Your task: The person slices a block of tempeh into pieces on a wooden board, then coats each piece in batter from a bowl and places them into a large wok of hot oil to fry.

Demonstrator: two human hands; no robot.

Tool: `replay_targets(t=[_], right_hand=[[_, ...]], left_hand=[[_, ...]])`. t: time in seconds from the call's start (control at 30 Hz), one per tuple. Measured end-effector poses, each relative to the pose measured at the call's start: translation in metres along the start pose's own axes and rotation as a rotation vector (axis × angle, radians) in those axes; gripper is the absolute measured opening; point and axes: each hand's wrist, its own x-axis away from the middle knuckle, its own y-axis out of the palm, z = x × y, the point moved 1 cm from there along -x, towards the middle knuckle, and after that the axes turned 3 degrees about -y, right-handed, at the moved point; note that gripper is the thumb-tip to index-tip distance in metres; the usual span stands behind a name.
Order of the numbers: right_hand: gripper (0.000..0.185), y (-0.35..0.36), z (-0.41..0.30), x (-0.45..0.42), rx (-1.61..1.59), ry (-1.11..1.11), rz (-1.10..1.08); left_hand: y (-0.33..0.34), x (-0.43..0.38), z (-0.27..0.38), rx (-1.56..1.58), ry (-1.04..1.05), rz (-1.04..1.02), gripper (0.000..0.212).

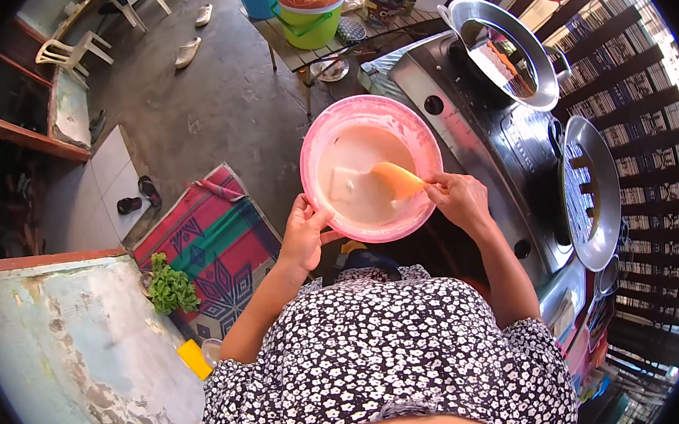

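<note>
A pink plastic bowl (423, 129) of pale, creamy liquid batter (341, 157) is in front of my body. My left hand (306, 230) grips the bowl's near left rim, thumb on the edge. Held in my right hand (458, 198) is a yellow-orange plastic scoop or spatula (396, 181). Its broad blade lies partly in the batter, and its handle is hidden by my fingers at the right rim.
To the right stands a metal gas stove (476, 115). A far wok (545, 67) and a near wok (607, 188) hold dark, shiny liquid. A slatted table (296, 58) carries a green bucket (314, 29). Leftward, a patterned mat (215, 241) covers some floor.
</note>
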Motion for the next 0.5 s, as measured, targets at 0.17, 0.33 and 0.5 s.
replay_targets(t=[0.17, 0.33, 0.5], right_hand=[[0.025, 0.017, 0.0, -0.039, -0.154, 0.067, -0.14], [0.026, 0.015, -0.017, -0.062, -0.129, 0.025, -0.151], [0.028, 0.035, -0.027, -0.084, -0.242, 0.091, -0.186]], left_hand=[[0.006, -0.028, 0.016, -0.029, -0.005, 0.001, 0.024], [0.005, -0.05, 0.031, -0.046, -0.021, 0.001, 0.026], [-0.002, -0.072, 0.048, -0.051, -0.055, -0.047, 0.027]])
